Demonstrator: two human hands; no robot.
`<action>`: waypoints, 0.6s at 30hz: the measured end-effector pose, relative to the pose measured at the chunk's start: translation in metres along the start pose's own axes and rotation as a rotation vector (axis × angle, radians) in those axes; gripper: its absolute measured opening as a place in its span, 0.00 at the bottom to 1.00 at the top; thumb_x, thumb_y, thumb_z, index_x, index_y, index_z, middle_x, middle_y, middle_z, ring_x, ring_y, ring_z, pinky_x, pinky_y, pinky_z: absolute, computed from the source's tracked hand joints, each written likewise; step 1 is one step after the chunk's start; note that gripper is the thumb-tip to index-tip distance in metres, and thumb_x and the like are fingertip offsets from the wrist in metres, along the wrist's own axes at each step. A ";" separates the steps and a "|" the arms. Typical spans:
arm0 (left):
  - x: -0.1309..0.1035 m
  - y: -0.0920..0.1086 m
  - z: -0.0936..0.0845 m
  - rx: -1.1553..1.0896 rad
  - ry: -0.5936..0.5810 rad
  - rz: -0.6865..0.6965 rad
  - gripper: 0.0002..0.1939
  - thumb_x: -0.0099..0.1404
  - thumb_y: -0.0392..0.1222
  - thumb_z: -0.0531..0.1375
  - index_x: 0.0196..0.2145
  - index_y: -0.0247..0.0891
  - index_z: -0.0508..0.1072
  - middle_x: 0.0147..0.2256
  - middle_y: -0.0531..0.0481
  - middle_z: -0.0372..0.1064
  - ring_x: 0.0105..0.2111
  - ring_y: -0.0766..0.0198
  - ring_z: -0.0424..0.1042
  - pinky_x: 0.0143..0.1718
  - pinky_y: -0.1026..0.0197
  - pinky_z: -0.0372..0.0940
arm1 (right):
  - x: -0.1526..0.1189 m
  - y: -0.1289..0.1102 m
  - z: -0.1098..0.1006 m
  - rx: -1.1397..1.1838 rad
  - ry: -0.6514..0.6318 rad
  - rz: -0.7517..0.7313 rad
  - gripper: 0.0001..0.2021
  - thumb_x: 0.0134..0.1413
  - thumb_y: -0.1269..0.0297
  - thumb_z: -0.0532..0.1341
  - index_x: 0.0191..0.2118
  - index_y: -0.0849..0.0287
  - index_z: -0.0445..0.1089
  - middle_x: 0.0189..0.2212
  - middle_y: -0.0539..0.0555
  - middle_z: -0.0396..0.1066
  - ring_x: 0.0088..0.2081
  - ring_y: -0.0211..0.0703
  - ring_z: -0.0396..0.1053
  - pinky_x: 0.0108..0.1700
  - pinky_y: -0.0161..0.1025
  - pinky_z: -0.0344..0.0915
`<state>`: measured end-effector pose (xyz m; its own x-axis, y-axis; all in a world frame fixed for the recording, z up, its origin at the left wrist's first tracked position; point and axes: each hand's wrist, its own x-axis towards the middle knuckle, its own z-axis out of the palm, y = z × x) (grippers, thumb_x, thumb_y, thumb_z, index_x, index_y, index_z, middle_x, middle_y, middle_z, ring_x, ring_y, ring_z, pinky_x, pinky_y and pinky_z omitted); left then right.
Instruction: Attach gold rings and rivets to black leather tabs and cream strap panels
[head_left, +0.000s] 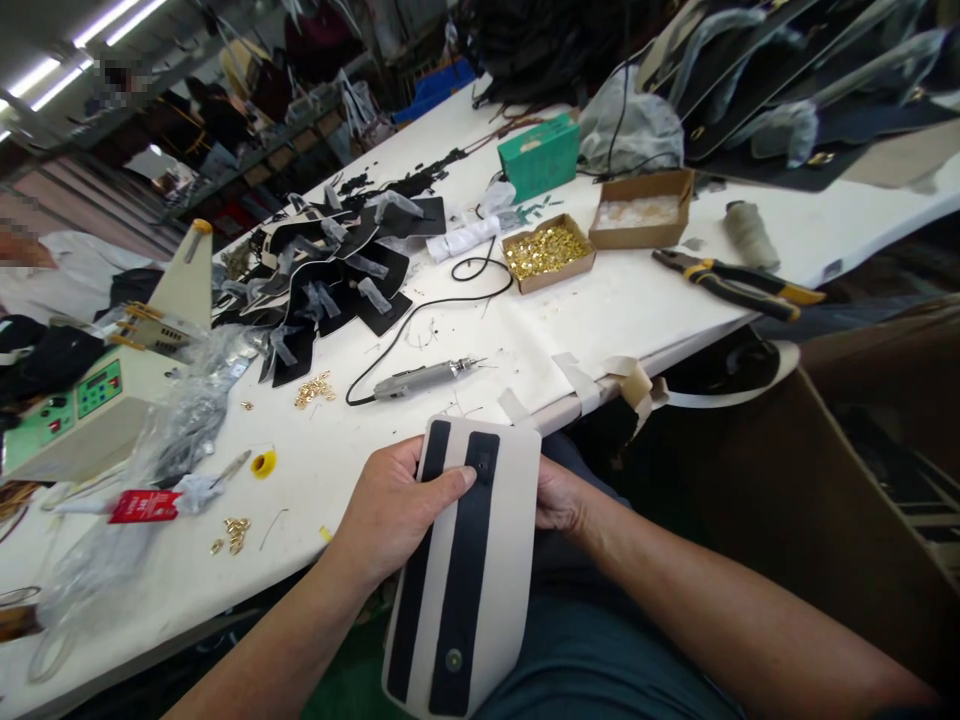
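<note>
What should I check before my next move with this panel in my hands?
1. Left hand holding the panel: ok, thumb in front.
2. Right hand grip: cannot tell, fingers partly hidden behind the panel.
3. Corded tool set down: ok, lying on the table.
4. Metal disc firmly fixed: cannot tell.
5. Small gold pieces contained: not ok, some lie loose.

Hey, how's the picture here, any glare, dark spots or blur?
Head view: tube lights burn white at upper left; the carton sits in shadow at lower right; the panel looks fairly clear, distant shelves softer; two patches at left are pixelated.
</note>
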<state>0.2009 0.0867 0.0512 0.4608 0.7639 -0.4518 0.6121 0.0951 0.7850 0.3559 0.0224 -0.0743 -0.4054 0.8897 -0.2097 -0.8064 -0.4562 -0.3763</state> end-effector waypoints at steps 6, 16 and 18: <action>0.000 0.002 0.001 -0.004 -0.007 -0.015 0.12 0.63 0.49 0.69 0.40 0.41 0.81 0.33 0.50 0.82 0.34 0.52 0.83 0.35 0.55 0.75 | 0.002 0.002 -0.002 0.072 -0.078 -0.082 0.12 0.55 0.64 0.72 0.42 0.66 0.79 0.34 0.59 0.83 0.34 0.44 0.82 0.44 0.38 0.80; 0.001 0.003 0.004 -0.014 -0.008 -0.013 0.13 0.63 0.49 0.69 0.42 0.40 0.81 0.34 0.49 0.83 0.35 0.52 0.83 0.36 0.55 0.75 | 0.000 0.005 -0.006 0.089 -0.010 -0.073 0.11 0.59 0.62 0.69 0.41 0.66 0.78 0.34 0.60 0.83 0.38 0.48 0.83 0.48 0.42 0.80; 0.001 0.004 0.005 -0.029 -0.016 -0.021 0.13 0.63 0.49 0.70 0.41 0.40 0.81 0.35 0.49 0.83 0.34 0.52 0.83 0.36 0.55 0.75 | 0.000 0.004 -0.007 0.088 -0.002 -0.077 0.11 0.60 0.62 0.68 0.41 0.66 0.78 0.35 0.61 0.83 0.39 0.48 0.83 0.48 0.42 0.80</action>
<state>0.2071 0.0850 0.0512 0.4586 0.7512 -0.4747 0.6032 0.1292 0.7871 0.3550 0.0204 -0.0819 -0.3417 0.9222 -0.1812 -0.8700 -0.3833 -0.3102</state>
